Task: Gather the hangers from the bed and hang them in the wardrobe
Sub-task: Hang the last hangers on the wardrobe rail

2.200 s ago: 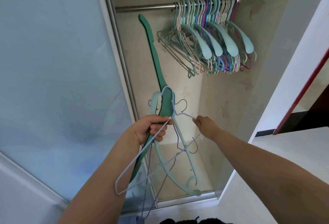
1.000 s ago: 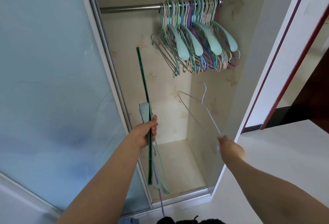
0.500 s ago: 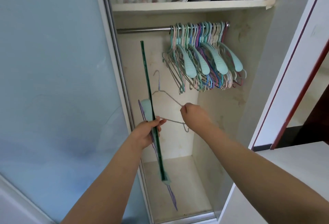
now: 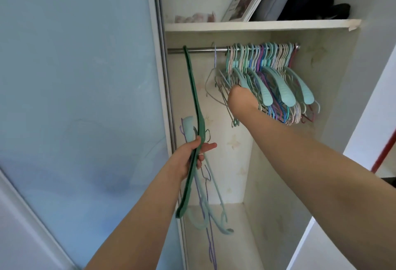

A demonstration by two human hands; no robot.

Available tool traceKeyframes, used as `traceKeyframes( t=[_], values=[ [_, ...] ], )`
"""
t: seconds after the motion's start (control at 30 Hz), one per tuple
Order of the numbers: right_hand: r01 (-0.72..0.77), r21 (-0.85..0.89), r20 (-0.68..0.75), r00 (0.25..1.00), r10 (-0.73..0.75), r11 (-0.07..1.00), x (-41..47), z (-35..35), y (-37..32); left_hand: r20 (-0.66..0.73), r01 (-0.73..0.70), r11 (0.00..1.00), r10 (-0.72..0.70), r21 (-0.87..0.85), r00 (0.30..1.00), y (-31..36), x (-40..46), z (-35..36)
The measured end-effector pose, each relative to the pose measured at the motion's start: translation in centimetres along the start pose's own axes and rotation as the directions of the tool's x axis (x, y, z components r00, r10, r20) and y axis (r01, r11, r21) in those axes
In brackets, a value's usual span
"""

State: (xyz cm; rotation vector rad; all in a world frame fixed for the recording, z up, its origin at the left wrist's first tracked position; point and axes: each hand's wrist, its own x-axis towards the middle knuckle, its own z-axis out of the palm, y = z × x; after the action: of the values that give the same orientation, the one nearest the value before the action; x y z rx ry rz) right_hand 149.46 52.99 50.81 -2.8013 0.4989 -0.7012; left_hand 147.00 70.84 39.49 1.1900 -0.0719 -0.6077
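Observation:
My left hand grips a bundle of hangers: a long dark green one standing upright, pale teal ones and thin purple wire ones hanging below. My right hand is raised into the wardrobe and holds a thin grey wire hanger. Its fingers are hidden behind the back of the hand. The wire hanger's hook crosses the metal rail, just left of a dense row of hung hangers in teal, pink and purple.
The pale blue sliding door covers the left half of the wardrobe. A shelf above the rail carries a book, a grey box and dark cloth. The wardrobe floor lies below; a white wall stands to the right.
My right hand has lifted the wire hanger from chest height up to the rail, beside the hung row. My left hand keeps the bundle in place. The view has tilted upward.

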Motion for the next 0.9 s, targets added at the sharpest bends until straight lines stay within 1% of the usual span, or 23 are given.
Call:
traceKeyframes(
  t=[0.07,0.1,0.3,0.37,0.47,0.5,0.57,0.6,0.63,0.67,0.7,0.73,0.77,0.8,0.83,0.87,0.9],
  values=[
    [-0.018,-0.018,0.061,0.998,0.02,1.0,0.4,0.0,-0.3,0.014,0.005,1.0,-0.005,-0.006,1.0,-0.1,-0.1,-0.2],
    [-0.029,-0.023,0.065,0.997,0.031,0.999,0.5,0.0,-0.2,0.016,0.01,1.0,-0.01,-0.01,1.0,-0.2,-0.2,-0.3],
    [-0.121,-0.043,-0.009,0.993,0.121,0.992,0.4,0.8,1.7,-0.03,0.004,0.999,-0.005,-0.043,1.0,-0.9,-0.4,-0.8],
    [-0.128,-0.024,-0.006,0.992,0.128,0.992,-0.1,1.2,2.5,-0.055,-0.009,0.998,0.006,-0.058,0.998,-1.4,-0.3,-1.0],
    [-0.15,0.061,0.01,0.989,0.15,0.987,-1.4,2.5,3.5,-0.081,-0.02,0.999,0.017,-0.039,0.997,-2.0,0.1,-1.1],
    [-0.162,0.071,-0.033,0.986,0.164,0.984,-1.9,3.0,3.8,-0.082,-0.018,1.0,0.017,-0.014,0.996,-2.3,0.1,-1.1],
    [-0.137,0.019,-0.212,0.967,0.138,0.99,-2.9,4.0,4.5,-0.077,-0.005,0.999,0.008,0.038,0.997,-3.1,0.2,-1.1],
    [-0.082,-0.001,-0.282,0.956,0.078,0.997,-3.5,4.2,4.6,-0.071,0.004,0.998,0.001,0.066,0.997,-3.7,0.3,-1.1],
    [-0.005,0.014,-0.28,0.96,0.008,1.0,-3.9,4.5,4.6,-0.061,0.014,0.995,-0.008,0.098,0.998,-4.2,0.3,-1.0],
    [0.064,0.078,-0.205,0.978,-0.047,0.995,-4.4,4.6,4.4,-0.05,0.023,0.99,-0.017,0.136,0.999,-4.8,0.4,-0.9],
    [0.081,0.16,-0.049,0.996,-0.074,0.984,-4.8,4.6,4.0,-0.036,0.033,0.985,-0.027,0.172,0.999,-5.4,0.5,-0.7],
    [0.035,0.252,0.153,0.985,-0.076,0.967,-5.2,4.6,3.5,-0.025,0.04,0.978,-0.036,0.204,0.999,-6.2,0.7,-0.4],
    [-0.08,0.375,0.345,0.937,-0.059,0.924,-5.7,4.5,3.0,-0.016,0.046,0.973,-0.044,0.228,0.999,-6.8,0.7,-0.1],
    [-0.24,0.5,0.498,0.866,-0.05,0.832,-6.1,4.3,2.6,-0.016,0.049,0.966,-0.046,0.255,0.999,-7.6,1.0,0.1],
    [-0.415,0.605,0.607,0.793,-0.055,0.679,-6.4,4.1,2.5,-0.021,0.054,0.957,-0.05,0.285,0.999,-8.3,1.0,0.2],
    [-0.571,0.671,0.679,0.729,-0.084,0.473,-6.6,4.0,2.7,-0.028,0.061,0.946,-0.055,0.319,0.998,-9.0,1.2,0.0],
    [-0.677,0.684,0.724,0.675,-0.141,0.272,-6.6,3.7,3.2,-0.036,0.075,0.937,-0.067,0.341,0.997,-9.7,1.4,-0.4]
  ],
)
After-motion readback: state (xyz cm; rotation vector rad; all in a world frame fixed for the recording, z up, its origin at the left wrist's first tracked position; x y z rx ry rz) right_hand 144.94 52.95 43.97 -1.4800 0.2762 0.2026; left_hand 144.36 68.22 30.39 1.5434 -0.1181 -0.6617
